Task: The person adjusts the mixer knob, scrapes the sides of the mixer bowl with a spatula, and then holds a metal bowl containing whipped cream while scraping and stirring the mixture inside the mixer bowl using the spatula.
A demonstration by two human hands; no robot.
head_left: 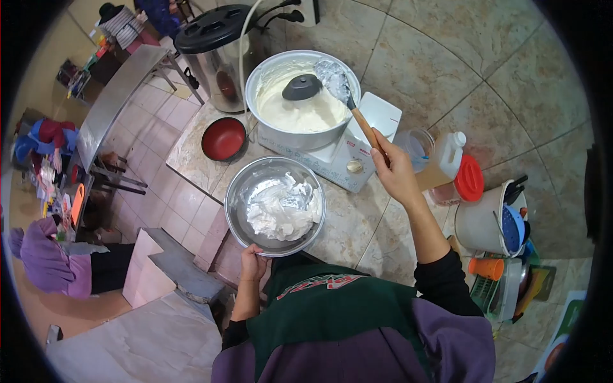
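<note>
My right hand [394,167] is closed round a wooden-handled spatula [365,126]. Its dark neck crosses the right rim of a large white mixer bowl [252,96]. Pale whipped cream [281,115] fills much of that bowl, with a dark grey rounded piece [302,87] in the middle. A clear, cream-smeared patch [332,78] shows by the spatula's neck; I cannot tell exactly what it is. Below, my left hand [253,262] grips the near rim of a steel bowl [236,207], which holds a mound of white cream [281,214].
The mixer base [354,167] carries the white bowl. A red-lined bowl [223,138] and a steel urn [217,70] stand left. A jug [450,156], a red-lidded jar [469,179] and a utensil bucket [479,223] stand right. A person in purple [57,258] is far left.
</note>
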